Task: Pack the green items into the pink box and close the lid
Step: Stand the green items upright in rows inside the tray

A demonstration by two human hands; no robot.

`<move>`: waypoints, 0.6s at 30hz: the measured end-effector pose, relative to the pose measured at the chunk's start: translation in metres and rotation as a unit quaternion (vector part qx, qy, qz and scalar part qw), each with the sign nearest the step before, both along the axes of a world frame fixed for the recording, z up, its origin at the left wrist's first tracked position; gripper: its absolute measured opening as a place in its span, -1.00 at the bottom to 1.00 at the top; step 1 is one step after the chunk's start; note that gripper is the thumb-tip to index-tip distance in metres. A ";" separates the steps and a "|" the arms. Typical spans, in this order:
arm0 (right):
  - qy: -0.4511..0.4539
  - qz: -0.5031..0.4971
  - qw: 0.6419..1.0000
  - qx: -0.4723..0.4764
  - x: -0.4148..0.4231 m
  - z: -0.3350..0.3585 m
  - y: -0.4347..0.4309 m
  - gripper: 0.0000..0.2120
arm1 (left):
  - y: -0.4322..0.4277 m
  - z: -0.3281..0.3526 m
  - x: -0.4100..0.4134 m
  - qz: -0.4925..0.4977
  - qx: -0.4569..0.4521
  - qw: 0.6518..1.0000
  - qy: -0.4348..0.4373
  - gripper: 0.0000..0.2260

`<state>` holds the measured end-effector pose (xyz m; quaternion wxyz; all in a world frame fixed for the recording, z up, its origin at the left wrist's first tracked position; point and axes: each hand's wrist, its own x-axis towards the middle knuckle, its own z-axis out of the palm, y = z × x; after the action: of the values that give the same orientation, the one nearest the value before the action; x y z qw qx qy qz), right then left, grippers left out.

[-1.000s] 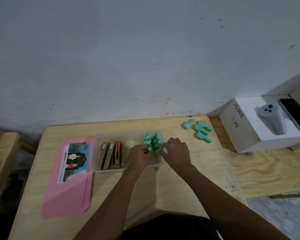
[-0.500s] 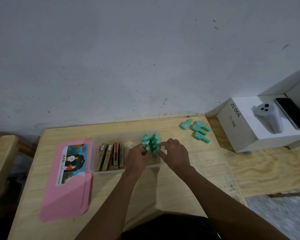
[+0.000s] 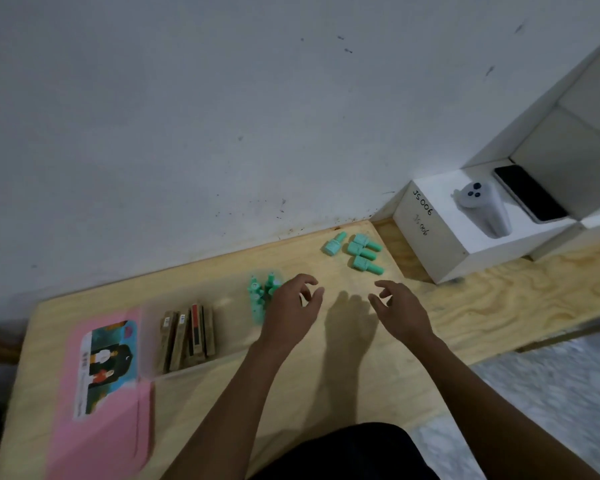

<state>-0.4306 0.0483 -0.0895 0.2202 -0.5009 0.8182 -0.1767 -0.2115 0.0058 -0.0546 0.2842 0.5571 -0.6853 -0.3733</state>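
A clear plastic box (image 3: pixel 149 337) sits on the wooden table, holding brown bars at its left and several green bottles (image 3: pixel 258 294) standing upright at its right end. Its pink lid (image 3: pixel 101 434) lies flat to the left of it. Several more green bottles (image 3: pixel 359 249) lie on their sides near the table's far right corner. My left hand (image 3: pixel 293 310) hovers at the box's right end, fingers curled apart and holding nothing. To its right, my right hand (image 3: pixel 400 310) is above the table with loose, empty fingers, short of the loose bottles.
A white box (image 3: pixel 430 244) marked JS006 stands past the table's right edge, with a grey controller (image 3: pixel 482 211) and a dark phone (image 3: pixel 530 192) on it. A grey wall runs along the table's far edge.
Both hands have left the upright bottles in the box and shifted right, the right hand toward the loose bottles. The camera has tilted and swung right.
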 end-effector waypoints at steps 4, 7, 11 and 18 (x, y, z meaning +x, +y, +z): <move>-0.029 -0.023 0.999 0.025 -0.029 -0.005 -0.007 -0.62 | -0.029 0.008 -0.034 -0.057 0.093 0.994 -0.016 -0.76; -0.025 -0.009 0.999 0.039 -0.042 -0.010 -0.021 -0.56 | -0.061 0.005 -0.058 -0.086 0.161 0.981 -0.062 -0.64; 0.001 0.023 0.998 0.063 -0.052 -0.015 -0.047 -0.51 | -0.099 -0.010 -0.085 -0.093 0.191 0.967 -0.142 -0.52; 0.030 0.079 0.994 0.064 -0.066 -0.024 -0.087 -0.65 | -0.153 -0.049 -0.118 -0.055 0.175 0.953 -0.243 -0.44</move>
<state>-0.4964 -0.0386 -0.1134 0.2403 -0.5539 0.7920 -0.0902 -0.3294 -0.1472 -0.1037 -0.0139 0.6334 -0.6870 -0.3560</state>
